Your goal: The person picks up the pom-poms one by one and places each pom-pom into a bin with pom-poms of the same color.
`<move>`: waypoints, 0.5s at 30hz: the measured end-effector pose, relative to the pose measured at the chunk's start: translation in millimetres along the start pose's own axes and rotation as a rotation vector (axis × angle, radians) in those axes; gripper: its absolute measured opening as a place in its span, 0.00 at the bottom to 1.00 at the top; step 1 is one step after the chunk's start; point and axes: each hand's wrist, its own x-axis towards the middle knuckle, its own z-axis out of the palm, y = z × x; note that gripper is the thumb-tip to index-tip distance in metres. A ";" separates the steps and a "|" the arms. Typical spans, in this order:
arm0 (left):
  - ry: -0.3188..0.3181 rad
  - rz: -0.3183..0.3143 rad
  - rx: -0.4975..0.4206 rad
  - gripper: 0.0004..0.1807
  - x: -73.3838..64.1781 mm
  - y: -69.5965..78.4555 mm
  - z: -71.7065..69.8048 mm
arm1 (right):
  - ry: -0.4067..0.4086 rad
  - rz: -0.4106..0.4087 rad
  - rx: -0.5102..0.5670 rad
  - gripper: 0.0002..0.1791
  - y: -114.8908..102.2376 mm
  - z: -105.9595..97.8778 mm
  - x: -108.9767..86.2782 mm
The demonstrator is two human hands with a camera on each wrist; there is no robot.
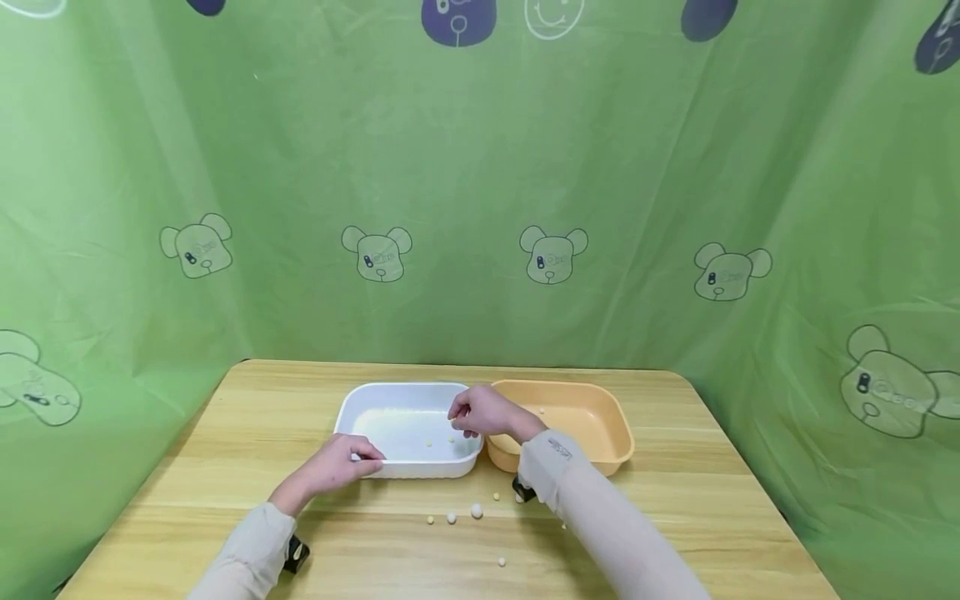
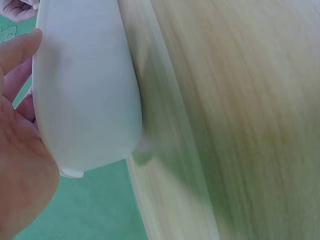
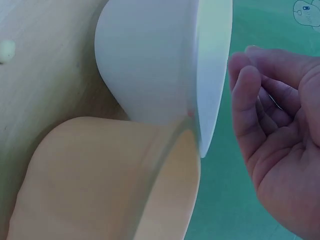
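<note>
My left hand (image 1: pixel 337 465) grips the near-left rim of a white plastic basin (image 1: pixel 360 417); the left wrist view puts the thumb (image 2: pixel 22 50) at the rim, with other fingers partly hidden behind the basin wall. Above that basin's right end, my right hand (image 1: pixel 487 412) has its thumb and fingertips together. A sliver of a small yellow ball (image 3: pixel 252 47) shows at those fingertips, mostly hidden by them. Inside the white basin lie small yellow balls (image 1: pixel 452 439). An orange basin (image 1: pixel 618 429) stands against its right side, partly covered by the right forearm, with a small pale ball (image 1: pixel 542 410) inside.
On the wooden table (image 1: pixel 405 558), in front of the basins, lie several loose balls, among them a larger white ball (image 1: pixel 477 511), a smaller white one (image 1: pixel 452 518) and a yellow one (image 1: pixel 431 520). A green printed curtain (image 1: pixel 465 317) surrounds the table's back and sides.
</note>
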 end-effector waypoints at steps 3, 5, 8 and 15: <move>0.001 0.003 -0.001 0.06 -0.3 -0.5 -0.2 | -0.006 0.014 0.012 0.05 -0.2 0.9 3.5; 0.002 0.002 -0.002 0.06 -0.5 -0.8 -0.4 | -0.006 0.023 0.021 0.05 -0.9 1.1 6.2; 0.007 0.013 -0.001 0.06 -0.4 -1.8 -0.3 | -0.004 0.037 0.032 0.06 -2.0 1.4 10.8; 0.012 0.029 0.017 0.06 1.0 -5.7 1.6 | 0.002 0.084 0.111 0.09 -3.2 2.1 20.9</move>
